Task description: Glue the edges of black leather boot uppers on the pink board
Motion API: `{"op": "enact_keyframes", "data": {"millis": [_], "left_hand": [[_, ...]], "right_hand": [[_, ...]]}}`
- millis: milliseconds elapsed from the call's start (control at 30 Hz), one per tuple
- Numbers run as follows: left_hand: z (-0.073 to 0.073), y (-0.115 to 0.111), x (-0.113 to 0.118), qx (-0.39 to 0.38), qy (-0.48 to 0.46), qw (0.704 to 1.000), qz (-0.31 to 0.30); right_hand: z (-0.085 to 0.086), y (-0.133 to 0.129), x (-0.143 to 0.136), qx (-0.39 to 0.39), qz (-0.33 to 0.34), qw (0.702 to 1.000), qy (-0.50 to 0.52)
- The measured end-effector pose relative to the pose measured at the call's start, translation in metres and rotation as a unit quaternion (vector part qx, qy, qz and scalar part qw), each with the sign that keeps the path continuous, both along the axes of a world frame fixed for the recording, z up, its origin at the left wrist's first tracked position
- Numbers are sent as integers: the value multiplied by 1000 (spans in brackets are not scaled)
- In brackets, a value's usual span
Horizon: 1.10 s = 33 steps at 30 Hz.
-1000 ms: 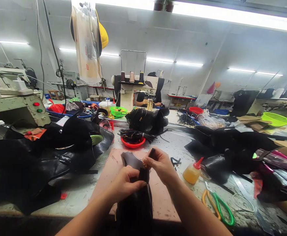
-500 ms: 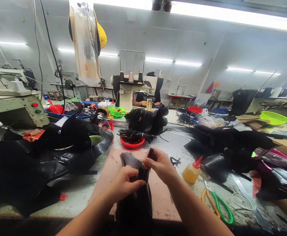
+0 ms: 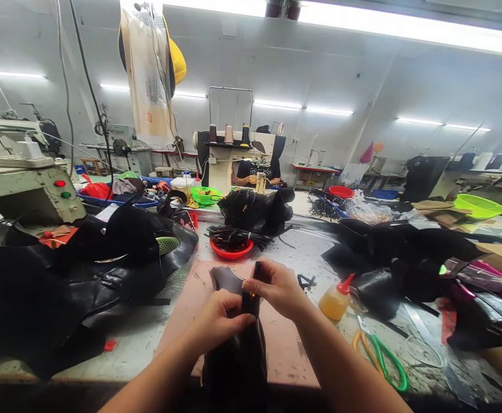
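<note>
- brought right hand [image 3: 279,287] slightly leftward since the earlier frame, thumb now against black strip [image 3: 251,304]
- gripping its upper part between right thumb and fingers, likely for control
- pinching lower down with left hand [image 3: 222,312], probably steadying it on black leather-like piece [image 3: 236,367], above pink board [image 3: 289,344]

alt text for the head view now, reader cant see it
A person's left hand and right hand pinch a black strip beside a larger black piece at a workbench. Beyond them is a red bowl of black strands; to the right, a red-tipped bottle and scissors.
</note>
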<state>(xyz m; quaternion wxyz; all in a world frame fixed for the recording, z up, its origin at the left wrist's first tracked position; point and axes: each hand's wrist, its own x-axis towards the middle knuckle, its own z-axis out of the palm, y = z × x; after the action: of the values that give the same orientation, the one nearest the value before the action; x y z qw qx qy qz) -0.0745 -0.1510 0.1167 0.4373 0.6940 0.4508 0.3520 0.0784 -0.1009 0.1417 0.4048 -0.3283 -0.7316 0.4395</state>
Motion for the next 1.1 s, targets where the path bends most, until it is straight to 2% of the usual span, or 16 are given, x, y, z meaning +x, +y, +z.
{"op": "enact_keyframes", "data": {"millis": [133, 333, 400, 467, 533, 600, 700, 800, 867, 1100], "left_hand": [[-1, 1, 0, -18, -21, 999, -22], [-3, 1, -3, -7, -8, 1000, 6], [-3, 2, -5, -5, -8, 1000, 19], [-2, 2, -8, -11, -15, 999, 30], [0, 1, -11, -11, -27, 999, 22], [2, -1, -12, -6, -33, 999, 5], [4, -3, -12, 1, -28, 1000, 1], [3, -4, -11, 7, -30, 1000, 2], [2, -3, -11, 8, -32, 999, -3], [1, -2, -15, 7, -5, 1000, 6]], "right_hand": [[-2, 0, -2, 10, 0, 1000, -11], [-4, -11, -3, 25, 37, 999, -27], [-2, -16, 3, 66, 79, 994, -41], [2, -18, 12, 101, 158, 982, -29], [5, -15, 19, 96, 206, 974, 11], [7, -8, 22, 57, 186, 980, 33], [7, 1, 16, 4, 141, 990, -22], [6, 5, 6, -4, 157, 985, -70], [6, 3, 1, 15, 150, 985, -85], [8, -19, -8, 159, -1, 980, -121]]}}
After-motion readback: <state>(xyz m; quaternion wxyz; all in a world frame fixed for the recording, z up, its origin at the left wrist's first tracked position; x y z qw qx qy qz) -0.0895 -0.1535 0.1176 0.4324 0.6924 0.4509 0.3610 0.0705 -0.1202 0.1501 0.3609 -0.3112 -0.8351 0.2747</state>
